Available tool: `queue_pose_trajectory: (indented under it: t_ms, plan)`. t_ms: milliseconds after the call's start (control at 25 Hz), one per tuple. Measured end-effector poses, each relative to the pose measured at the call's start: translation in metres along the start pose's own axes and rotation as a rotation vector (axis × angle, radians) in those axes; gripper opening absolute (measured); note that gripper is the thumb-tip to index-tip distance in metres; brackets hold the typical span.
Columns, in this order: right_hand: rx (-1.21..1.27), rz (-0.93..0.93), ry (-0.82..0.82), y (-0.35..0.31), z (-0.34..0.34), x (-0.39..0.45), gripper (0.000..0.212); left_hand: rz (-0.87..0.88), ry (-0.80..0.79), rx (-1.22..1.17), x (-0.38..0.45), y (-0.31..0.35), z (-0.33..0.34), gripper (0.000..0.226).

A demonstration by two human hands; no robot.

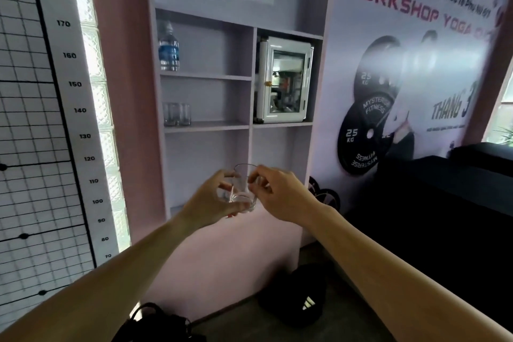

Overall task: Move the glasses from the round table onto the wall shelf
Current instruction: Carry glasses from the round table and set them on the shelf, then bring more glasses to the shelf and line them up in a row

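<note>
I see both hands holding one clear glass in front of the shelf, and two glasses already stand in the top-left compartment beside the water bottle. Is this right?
Not quite. In the head view both hands hold the clear glass, but the two glasses stand one compartment below the water bottle, not beside it.

I'm seeing the wall shelf [251, 78] standing straight ahead, height chart [50, 119] lying to its left, poster [410, 64] to its right. Water bottle [168, 48] is sitting in the top left compartment; two glasses [176, 114] are standing side by side in the compartment below it, at its left end. A small cabinet [286, 79] is filling the right compartment. In front of the lower compartments, left hand [211, 203] and right hand [280, 191] are both holding one glass [244, 189] between them. Bags [294, 294] are lying on the floor below.
</note>
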State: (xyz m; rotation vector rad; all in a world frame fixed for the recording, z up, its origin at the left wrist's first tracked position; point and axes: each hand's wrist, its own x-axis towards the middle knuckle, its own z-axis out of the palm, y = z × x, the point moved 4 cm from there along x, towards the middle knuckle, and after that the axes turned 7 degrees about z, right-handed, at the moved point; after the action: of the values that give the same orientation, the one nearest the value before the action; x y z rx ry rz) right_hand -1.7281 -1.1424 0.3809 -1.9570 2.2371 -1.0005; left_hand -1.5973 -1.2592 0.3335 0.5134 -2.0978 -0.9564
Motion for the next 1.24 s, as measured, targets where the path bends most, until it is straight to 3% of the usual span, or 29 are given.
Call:
queue_pose_trajectory:
  t_ms: [160,680,1040,1240]
  plan:
    - [0.015,-0.044,-0.013,0.02,0.018,0.063,0.007,0.052,0.03,0.119,0.048,-0.037,-0.011,0.07]
    - [-0.022,-0.18,0.025,0.026,0.083,0.362,0.002,0.026,0.164,0.085,0.27,-0.166,-0.141,0.066]
    - [-0.017,-0.222,-0.029,0.041,0.121,0.469,0.008,0.013,0.282,0.225,0.343,-0.232,-0.178,0.08]
    - [-0.014,-0.272,-0.051,0.052,0.132,0.514,0.009,-0.018,0.361,0.332,0.369,-0.249,-0.182,0.075]
